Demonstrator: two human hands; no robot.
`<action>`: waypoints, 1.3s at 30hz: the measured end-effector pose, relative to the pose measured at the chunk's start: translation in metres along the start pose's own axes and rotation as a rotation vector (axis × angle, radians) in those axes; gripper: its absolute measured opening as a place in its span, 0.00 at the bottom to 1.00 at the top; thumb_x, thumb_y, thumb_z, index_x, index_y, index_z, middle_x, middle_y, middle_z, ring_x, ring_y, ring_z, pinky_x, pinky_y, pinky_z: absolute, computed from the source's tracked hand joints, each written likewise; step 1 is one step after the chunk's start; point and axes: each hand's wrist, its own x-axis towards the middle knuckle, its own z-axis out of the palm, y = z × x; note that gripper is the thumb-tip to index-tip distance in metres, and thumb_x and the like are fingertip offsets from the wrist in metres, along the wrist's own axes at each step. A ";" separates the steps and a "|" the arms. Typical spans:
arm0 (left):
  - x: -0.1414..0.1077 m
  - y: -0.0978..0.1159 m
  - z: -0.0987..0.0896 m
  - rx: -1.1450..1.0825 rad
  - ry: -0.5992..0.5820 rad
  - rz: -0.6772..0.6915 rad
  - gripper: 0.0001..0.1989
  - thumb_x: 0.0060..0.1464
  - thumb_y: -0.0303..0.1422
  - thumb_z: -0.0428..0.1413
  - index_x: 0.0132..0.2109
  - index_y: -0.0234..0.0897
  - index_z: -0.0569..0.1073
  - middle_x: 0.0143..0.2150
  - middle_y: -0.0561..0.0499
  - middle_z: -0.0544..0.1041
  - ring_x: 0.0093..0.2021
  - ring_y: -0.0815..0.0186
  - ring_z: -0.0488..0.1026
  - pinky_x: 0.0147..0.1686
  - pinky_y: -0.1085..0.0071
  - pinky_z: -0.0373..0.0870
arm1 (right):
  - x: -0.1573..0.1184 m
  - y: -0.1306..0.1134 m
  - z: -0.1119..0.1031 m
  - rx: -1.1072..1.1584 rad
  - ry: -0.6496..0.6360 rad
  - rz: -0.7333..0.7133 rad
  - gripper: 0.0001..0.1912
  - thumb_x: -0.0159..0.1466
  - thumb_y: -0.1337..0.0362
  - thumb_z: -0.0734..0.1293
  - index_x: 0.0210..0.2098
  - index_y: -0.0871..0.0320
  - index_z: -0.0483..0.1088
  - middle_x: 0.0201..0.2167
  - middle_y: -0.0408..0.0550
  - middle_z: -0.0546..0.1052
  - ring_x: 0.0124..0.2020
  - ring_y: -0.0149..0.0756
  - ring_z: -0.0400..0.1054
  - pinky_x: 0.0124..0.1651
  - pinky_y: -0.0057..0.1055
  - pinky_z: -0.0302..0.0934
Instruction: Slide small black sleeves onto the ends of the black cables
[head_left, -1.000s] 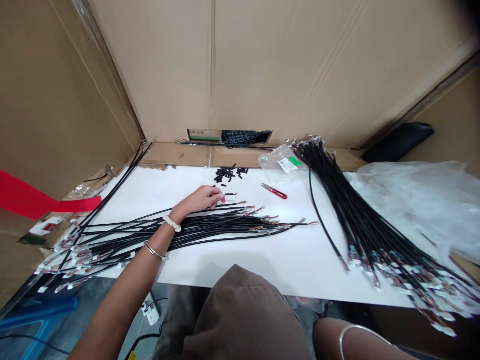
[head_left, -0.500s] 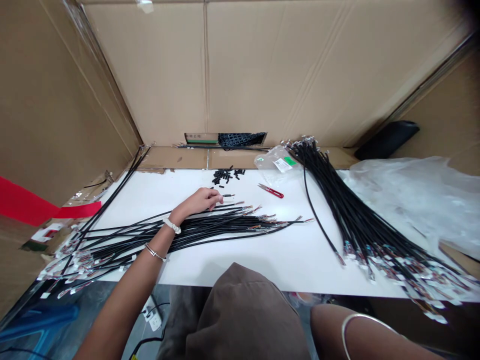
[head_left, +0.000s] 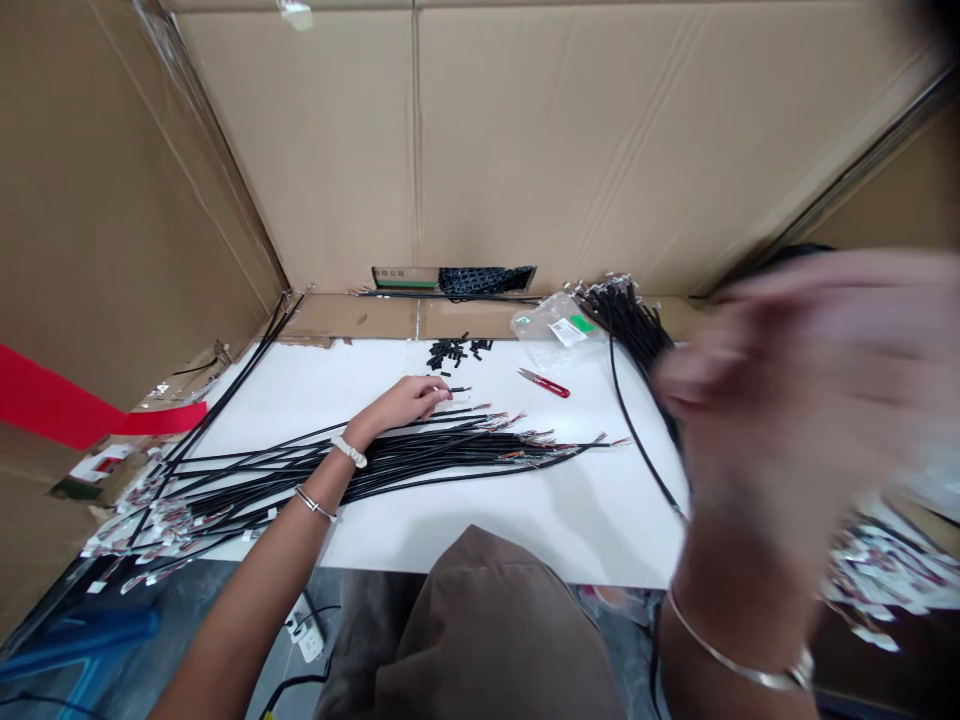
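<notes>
My left hand (head_left: 420, 397) is closed in a pinch on a black cable (head_left: 458, 389), whose short end with a thin tip sticks out past the fingers. Its forearm crosses a bundle of black cables (head_left: 420, 452) with bare coloured wire ends pointing right. Just beyond the fingers lies a pile of short black tube pieces (head_left: 448, 353). My right hand (head_left: 810, 370) is raised close to the camera at the right, smeared by motion, so its fingers cannot be read. Behind it, partly hidden, lies a larger bundle of black cables (head_left: 624, 318).
Red-handled thread snips (head_left: 545, 382) lie on the white tabletop (head_left: 450, 510). A clear plastic bag (head_left: 551, 330) with a label is near the back. Cardboard walls (head_left: 510, 140) enclose the table. A few long cables (head_left: 247, 370) lean at the left.
My right hand has come up into view from the lower right and now covers much of the right cable bundle. My left hand has kept its place and its pinch.
</notes>
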 end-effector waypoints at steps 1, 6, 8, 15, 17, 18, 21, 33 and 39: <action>0.000 0.000 0.001 0.005 0.009 0.012 0.17 0.63 0.42 0.46 0.43 0.34 0.74 0.23 0.55 0.69 0.25 0.68 0.66 0.31 0.73 0.62 | 0.010 0.015 0.006 -0.049 -0.018 0.011 0.12 0.69 0.58 0.60 0.46 0.55 0.71 0.36 0.48 0.75 0.36 0.36 0.69 0.39 0.35 0.65; 0.001 0.001 0.006 0.041 0.059 0.042 0.16 0.64 0.40 0.44 0.42 0.35 0.72 0.26 0.54 0.70 0.28 0.67 0.67 0.35 0.72 0.62 | 0.051 0.116 0.048 -0.584 -0.410 0.173 0.12 0.67 0.66 0.58 0.41 0.57 0.72 0.29 0.47 0.76 0.34 0.38 0.69 0.38 0.32 0.58; 0.002 0.000 0.008 0.068 0.064 0.037 0.15 0.64 0.40 0.44 0.41 0.36 0.71 0.26 0.54 0.70 0.29 0.66 0.67 0.35 0.72 0.62 | 0.053 0.143 0.061 -0.720 -0.503 0.166 0.14 0.68 0.65 0.57 0.44 0.56 0.73 0.40 0.51 0.78 0.42 0.41 0.70 0.41 0.33 0.58; 0.001 0.002 0.008 0.109 0.025 0.006 0.14 0.64 0.39 0.45 0.38 0.36 0.70 0.26 0.54 0.70 0.29 0.68 0.67 0.35 0.73 0.61 | 0.056 0.156 0.051 -0.942 -0.489 0.263 0.19 0.65 0.68 0.59 0.55 0.58 0.67 0.51 0.55 0.74 0.52 0.46 0.65 0.49 0.37 0.59; 0.001 0.002 0.008 0.112 0.021 0.002 0.14 0.64 0.38 0.45 0.37 0.36 0.70 0.26 0.54 0.70 0.28 0.68 0.67 0.34 0.73 0.60 | 0.056 0.155 0.041 -1.062 -0.524 0.364 0.19 0.64 0.70 0.59 0.54 0.59 0.67 0.51 0.58 0.74 0.52 0.49 0.66 0.48 0.40 0.60; 0.001 0.002 0.008 0.114 0.021 0.003 0.14 0.64 0.38 0.45 0.37 0.36 0.70 0.26 0.54 0.70 0.28 0.68 0.67 0.34 0.73 0.60 | 0.056 0.156 0.037 -1.107 -0.548 0.399 0.19 0.64 0.70 0.58 0.53 0.59 0.67 0.51 0.59 0.73 0.52 0.50 0.66 0.48 0.41 0.60; 0.002 0.000 0.009 0.127 0.033 0.008 0.14 0.64 0.38 0.44 0.37 0.36 0.70 0.26 0.54 0.70 0.28 0.67 0.67 0.34 0.72 0.60 | 0.053 0.156 0.032 -1.176 -0.608 0.442 0.18 0.64 0.71 0.57 0.53 0.62 0.67 0.51 0.63 0.72 0.52 0.52 0.67 0.46 0.42 0.61; 0.004 -0.001 0.012 0.039 0.160 -0.013 0.16 0.63 0.39 0.47 0.39 0.34 0.75 0.25 0.54 0.71 0.27 0.68 0.66 0.33 0.72 0.61 | 0.049 0.176 0.035 -0.900 -0.544 0.475 0.17 0.61 0.75 0.55 0.49 0.68 0.64 0.49 0.69 0.68 0.48 0.51 0.68 0.47 0.40 0.60; 0.005 -0.002 0.012 -0.077 0.208 -0.096 0.18 0.61 0.42 0.49 0.40 0.31 0.76 0.21 0.55 0.68 0.23 0.70 0.62 0.28 0.74 0.58 | 0.051 0.167 0.033 -0.166 -0.442 0.546 0.07 0.60 0.68 0.57 0.39 0.57 0.59 0.26 0.44 0.69 0.24 0.31 0.63 0.29 0.28 0.58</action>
